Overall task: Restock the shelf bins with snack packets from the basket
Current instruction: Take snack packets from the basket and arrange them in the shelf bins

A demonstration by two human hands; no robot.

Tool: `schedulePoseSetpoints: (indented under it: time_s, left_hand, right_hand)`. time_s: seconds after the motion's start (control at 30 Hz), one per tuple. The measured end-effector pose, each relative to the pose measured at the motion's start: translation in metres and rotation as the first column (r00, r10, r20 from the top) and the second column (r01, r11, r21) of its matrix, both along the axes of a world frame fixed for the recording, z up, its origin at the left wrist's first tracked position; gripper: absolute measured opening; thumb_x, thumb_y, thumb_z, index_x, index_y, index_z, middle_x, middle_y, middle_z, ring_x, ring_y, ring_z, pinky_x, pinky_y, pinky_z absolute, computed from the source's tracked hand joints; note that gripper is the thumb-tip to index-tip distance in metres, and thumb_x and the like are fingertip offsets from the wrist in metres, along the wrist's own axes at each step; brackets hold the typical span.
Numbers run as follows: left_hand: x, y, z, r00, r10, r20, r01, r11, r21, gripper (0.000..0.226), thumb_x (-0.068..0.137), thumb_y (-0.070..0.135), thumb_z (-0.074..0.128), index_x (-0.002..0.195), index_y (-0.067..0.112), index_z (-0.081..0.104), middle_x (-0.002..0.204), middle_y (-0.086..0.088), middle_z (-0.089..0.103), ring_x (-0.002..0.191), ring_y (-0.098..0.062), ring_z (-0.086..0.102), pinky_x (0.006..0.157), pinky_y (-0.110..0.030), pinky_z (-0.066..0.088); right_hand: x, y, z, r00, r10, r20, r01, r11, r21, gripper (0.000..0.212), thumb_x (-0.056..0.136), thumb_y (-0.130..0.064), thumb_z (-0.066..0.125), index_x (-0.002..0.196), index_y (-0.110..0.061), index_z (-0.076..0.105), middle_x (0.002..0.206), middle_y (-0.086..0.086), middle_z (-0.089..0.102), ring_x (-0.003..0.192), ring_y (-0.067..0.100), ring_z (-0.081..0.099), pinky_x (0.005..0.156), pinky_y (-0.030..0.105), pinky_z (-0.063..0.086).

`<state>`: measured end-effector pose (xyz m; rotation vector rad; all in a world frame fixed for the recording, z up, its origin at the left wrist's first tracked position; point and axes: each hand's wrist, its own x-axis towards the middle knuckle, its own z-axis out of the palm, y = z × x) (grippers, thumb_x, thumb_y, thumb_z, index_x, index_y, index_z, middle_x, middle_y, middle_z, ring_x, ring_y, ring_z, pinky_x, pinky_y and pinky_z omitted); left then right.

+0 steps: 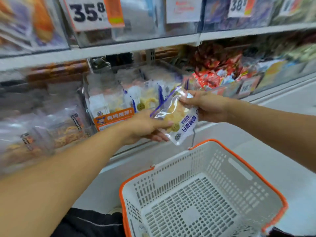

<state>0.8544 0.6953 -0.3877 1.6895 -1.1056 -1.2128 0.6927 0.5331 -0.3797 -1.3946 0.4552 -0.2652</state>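
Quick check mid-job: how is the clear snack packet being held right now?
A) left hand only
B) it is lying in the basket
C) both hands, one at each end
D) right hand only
C: the left hand grips the near end of the snack packet and the right hand pinches its far end, above the white basket, in front of the shelf bin.
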Motion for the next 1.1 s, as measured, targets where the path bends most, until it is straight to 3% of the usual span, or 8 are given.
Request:
schedulePoseSetpoints:
  time_s: [0.23, 0.37, 0.5, 0.57, 0.7, 0.83, 0.97, 1.1]
  left_hand:
    - [-0.01, -0.009, 0.031, 0.866, 0.495, 0.073, -0.384, 0.751, -0.537, 0.023, 0.085, 0.02, 0.076, 0.074, 0.003, 0.067, 0.059, 0.008, 0.062, 0.051, -0.003, 0.048, 0.05, -0.015, 0.038]
    - [-0.012, -0.009, 0.043, 0.869, 0.434, 0.239, -0.218, 0.768, -0.602, 0.015, 0.089, 0.018, 0.072, 0.083, 0.005, 0.075, 0.079, -0.017, 0.072, 0.066, -0.013, 0.061, 0.061, -0.025, 0.05]
    - [-0.015, -0.018, 0.047, 0.848, 0.434, 0.304, -0.12, 0.716, -0.688, 0.014, 0.087, 0.014, 0.073, 0.082, 0.027, 0.075, 0.078, 0.002, 0.074, 0.069, -0.004, 0.064, 0.062, -0.022, 0.05]
    - [-0.015, -0.022, 0.049, 0.8, 0.52, 0.3, -0.132, 0.641, -0.756, 0.013, 0.087, 0.016, 0.074, 0.09, 0.028, 0.073, 0.084, 0.01, 0.073, 0.075, 0.0, 0.065, 0.067, -0.017, 0.05]
    - [-0.004, -0.024, 0.055, 0.616, 0.692, 0.376, -0.135, 0.564, -0.815, 0.015, 0.093, 0.024, 0.066, 0.108, 0.022, 0.066, 0.094, 0.015, 0.066, 0.085, -0.001, 0.061, 0.076, -0.013, 0.047]
    - [0.019, -0.021, 0.042, 0.204, 0.493, 0.846, 0.02, 0.862, -0.507, 0.031, 0.095, 0.034, 0.059, 0.121, 0.019, 0.063, 0.118, 0.003, 0.064, 0.111, -0.019, 0.057, 0.098, -0.04, 0.046]
    - [0.021, -0.024, 0.038, 0.091, 0.285, 0.954, 0.004, 0.958, -0.286, 0.043, 0.094, 0.044, 0.057, 0.129, 0.019, 0.057, 0.127, -0.001, 0.06, 0.118, -0.025, 0.053, 0.09, -0.039, 0.046]
    - [0.019, -0.026, 0.04, 0.122, 0.304, 0.945, -0.002, 0.952, -0.306, 0.044, 0.091, 0.041, 0.064, 0.13, 0.021, 0.056, 0.127, -0.001, 0.059, 0.118, -0.026, 0.053, 0.091, -0.04, 0.046]
  right_hand:
    - [-0.013, -0.028, 0.067, 0.993, -0.054, -0.106, -0.019, 0.804, -0.594, 0.04, 0.079, -0.004, 0.08, 0.112, -0.02, 0.065, 0.102, -0.004, 0.07, 0.093, 0.021, 0.07, 0.067, 0.029, 0.054]
    - [0.007, -0.002, 0.102, 0.987, -0.007, -0.158, -0.14, 0.428, -0.893, 0.055, 0.07, -0.022, 0.089, 0.12, -0.025, 0.066, 0.107, -0.006, 0.07, 0.095, 0.012, 0.068, 0.083, 0.026, 0.057]
    - [0.032, 0.014, 0.101, 0.976, -0.042, -0.214, -0.209, 0.104, -0.972, 0.025, 0.069, -0.028, 0.089, 0.089, -0.024, 0.074, 0.074, 0.001, 0.066, 0.069, 0.018, 0.059, 0.066, 0.03, 0.049]
    - [0.035, 0.003, 0.1, 0.99, -0.034, -0.139, -0.134, 0.121, -0.983, 0.025, 0.068, -0.028, 0.09, 0.088, -0.026, 0.074, 0.063, -0.002, 0.057, 0.057, 0.012, 0.048, 0.056, 0.023, 0.04]
    - [0.029, -0.038, 0.091, 0.961, -0.119, 0.248, 0.271, 0.568, -0.777, 0.029, 0.069, -0.012, 0.088, 0.093, -0.004, 0.076, 0.089, 0.03, 0.07, 0.07, 0.022, 0.064, 0.071, 0.039, 0.055]
    - [0.028, -0.063, 0.074, 0.905, -0.219, 0.364, 0.395, 0.751, -0.53, 0.03, 0.068, -0.01, 0.084, 0.093, 0.002, 0.072, 0.083, 0.018, 0.073, 0.073, 0.023, 0.07, 0.067, 0.038, 0.059]
    - [0.04, -0.063, 0.054, 0.951, -0.198, 0.236, 0.305, 0.72, -0.623, 0.026, 0.071, -0.007, 0.085, 0.094, -0.001, 0.074, 0.08, 0.017, 0.073, 0.068, 0.021, 0.067, 0.063, 0.034, 0.057]
    - [0.055, -0.058, 0.05, 0.985, -0.169, -0.043, 0.029, 0.403, -0.915, 0.049, 0.061, -0.015, 0.093, 0.103, -0.024, 0.071, 0.09, -0.001, 0.069, 0.076, 0.008, 0.061, 0.071, 0.028, 0.054]
